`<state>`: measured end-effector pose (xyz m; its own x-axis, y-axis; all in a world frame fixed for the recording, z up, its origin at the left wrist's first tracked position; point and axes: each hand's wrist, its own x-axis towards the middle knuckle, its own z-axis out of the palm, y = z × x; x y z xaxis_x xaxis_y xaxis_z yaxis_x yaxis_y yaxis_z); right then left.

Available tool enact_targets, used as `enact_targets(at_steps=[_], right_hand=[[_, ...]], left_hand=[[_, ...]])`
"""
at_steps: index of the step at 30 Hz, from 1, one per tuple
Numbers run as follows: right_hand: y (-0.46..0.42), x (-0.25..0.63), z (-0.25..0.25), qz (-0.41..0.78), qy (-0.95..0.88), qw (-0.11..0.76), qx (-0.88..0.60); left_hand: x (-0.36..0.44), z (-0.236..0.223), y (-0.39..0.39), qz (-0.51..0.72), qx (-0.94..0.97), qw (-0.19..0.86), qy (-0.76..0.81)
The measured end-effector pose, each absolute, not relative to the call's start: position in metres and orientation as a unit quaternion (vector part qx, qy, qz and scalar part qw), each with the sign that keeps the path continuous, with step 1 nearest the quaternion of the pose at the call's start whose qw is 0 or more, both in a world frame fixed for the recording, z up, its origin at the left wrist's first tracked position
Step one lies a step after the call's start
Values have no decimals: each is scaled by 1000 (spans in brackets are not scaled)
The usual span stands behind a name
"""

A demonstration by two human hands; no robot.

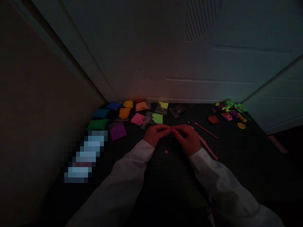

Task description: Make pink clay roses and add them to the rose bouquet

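Note:
Over the middle of the dark table, my left hand (155,133) and my right hand (188,138) meet fingertip to fingertip. Both are closed in a pinch on a tiny reddish piece of modelling clay (171,128), mostly hidden by the fingers. Below them on the table lies a small pink clay dot (166,152). To the right of my right hand are a thin pink modelling stick (206,130) and a flat pink modelling tool (209,149), partly covered by that hand and sleeve. A few pink bits (190,126) show just behind it.
Bags of coloured clay, among them a purple one (118,131) and a light green one (157,118), line the back left. A lit, blurred-out screen (86,156) is at left. Finished clay flowers (240,108) and a red-brown lump (213,119) sit at back right. A white panel (151,63) rises behind.

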<state>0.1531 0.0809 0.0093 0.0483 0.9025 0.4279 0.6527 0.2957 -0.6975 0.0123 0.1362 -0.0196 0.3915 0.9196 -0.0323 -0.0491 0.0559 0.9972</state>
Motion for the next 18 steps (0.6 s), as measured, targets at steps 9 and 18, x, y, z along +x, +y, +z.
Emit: enact_targets(at_steps=[9,18], right_hand=[[80,152,11,135,-672,429,-589],[80,152,11,148,-685,435,-566]], left_hand=[[14,-21,136,403,555,613,392],[13,-20,135,402,537,640,374]])
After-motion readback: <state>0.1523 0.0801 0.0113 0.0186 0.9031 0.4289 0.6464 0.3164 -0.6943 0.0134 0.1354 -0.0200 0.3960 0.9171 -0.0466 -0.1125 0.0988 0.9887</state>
